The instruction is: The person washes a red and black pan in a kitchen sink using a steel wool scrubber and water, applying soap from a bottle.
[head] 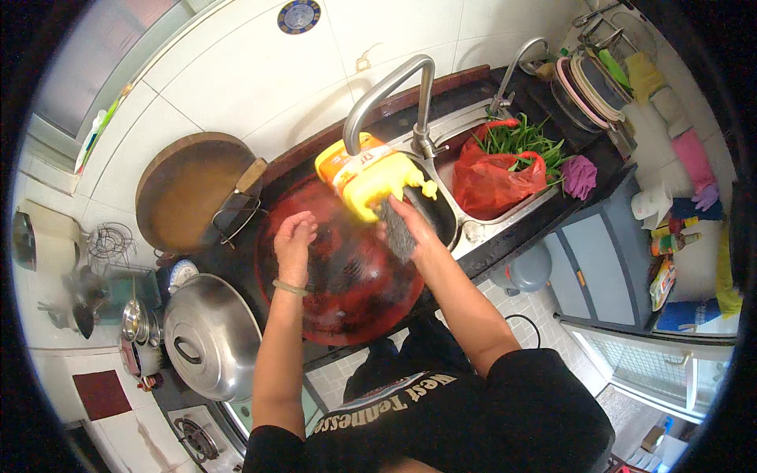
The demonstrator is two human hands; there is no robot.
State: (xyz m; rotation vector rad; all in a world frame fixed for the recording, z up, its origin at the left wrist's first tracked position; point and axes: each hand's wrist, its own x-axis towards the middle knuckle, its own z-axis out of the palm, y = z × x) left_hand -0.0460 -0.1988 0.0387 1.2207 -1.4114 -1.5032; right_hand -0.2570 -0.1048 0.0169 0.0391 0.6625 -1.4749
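My right hand (pixel 412 227) grips a grey scouring pad (pixel 397 235) together with a yellow jug-shaped bottle (pixel 372 177), probably detergent. The bottle is tilted, its orange-labelled base to the upper left and its yellow pump head (pixel 429 189) to the right. Its fingers are partly hidden by the pad. My left hand (pixel 294 236), with a pale bangle at the wrist, hovers empty with fingers partly curled. Beneath both hands lies a large round red basin (pixel 361 316), wet-looking with dark patches; whether it is overturned I cannot tell.
A steel faucet (pixel 384 88) arches over the bottle. Leafy greens (pixel 520 142) in a red plastic bag (pixel 497 183) fill the right sink bowl. A large lidded metal pot (pixel 213 337) stands left, below a round brown board or pan (pixel 189 195) and a wooden handle (pixel 251 175).
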